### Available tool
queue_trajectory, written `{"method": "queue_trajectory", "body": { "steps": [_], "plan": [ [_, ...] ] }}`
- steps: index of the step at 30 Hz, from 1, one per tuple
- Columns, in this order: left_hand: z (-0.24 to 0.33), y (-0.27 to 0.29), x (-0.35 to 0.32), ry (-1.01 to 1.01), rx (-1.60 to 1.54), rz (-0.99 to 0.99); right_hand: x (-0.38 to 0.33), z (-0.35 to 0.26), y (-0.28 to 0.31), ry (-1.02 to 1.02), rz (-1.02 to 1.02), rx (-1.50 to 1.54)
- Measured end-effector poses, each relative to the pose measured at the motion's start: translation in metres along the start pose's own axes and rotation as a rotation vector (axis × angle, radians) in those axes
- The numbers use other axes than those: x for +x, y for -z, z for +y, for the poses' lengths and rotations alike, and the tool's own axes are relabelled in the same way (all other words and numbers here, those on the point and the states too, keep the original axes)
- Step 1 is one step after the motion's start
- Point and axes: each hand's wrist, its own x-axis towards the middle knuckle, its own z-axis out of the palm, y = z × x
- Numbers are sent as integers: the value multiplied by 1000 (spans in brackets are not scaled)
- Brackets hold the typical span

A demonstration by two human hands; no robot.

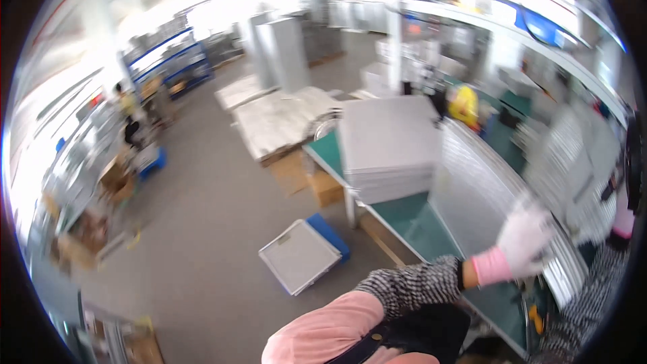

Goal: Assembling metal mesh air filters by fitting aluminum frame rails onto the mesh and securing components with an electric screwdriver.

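Observation:
My left hand, in a white glove with a pink cuff, is at the near edge of a silver panel standing on edge over a green-topped bench. Motion smears its fingers, so its grip is unclear. Only a pink-cuffed part of my right hand shows at the right rim, beside a pale, ribbed sheet; its fingers are hidden. Below my left hand lies a tool with an orange handle. A tall stack of flat, pale panels sits on the bench, left of the silver panel.
Left of the bench, a pale flat panel rests on a blue base on the floor. Cardboard boxes sit under the bench corner. A white shelf frame rises over the bench. Several people and racks are far left.

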Motion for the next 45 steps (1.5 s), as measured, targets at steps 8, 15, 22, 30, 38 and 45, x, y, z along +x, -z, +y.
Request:
{"method": "queue_trajectory", "body": {
  "steps": [8,15,22,30,38,45],
  "plan": [
    [-23,10,7,36,327,-95,-4,-45,-46,198,97,315],
    [0,-4,12,3,220,-69,-17,-58,-28,101,59,152],
    [-4,-5,9,-17,149,-15,18,-32,-40,440,-327,569],
    [-10,-14,6,58,75,-9,-14,-40,-33,188,-31,246],
    [-19,-27,-9,313,-198,-172,-18,-5,-45,150,-272,408],
    [-17,-19,-1,38,46,-50,-12,3,-33,587,-357,-61]
  ]
}}
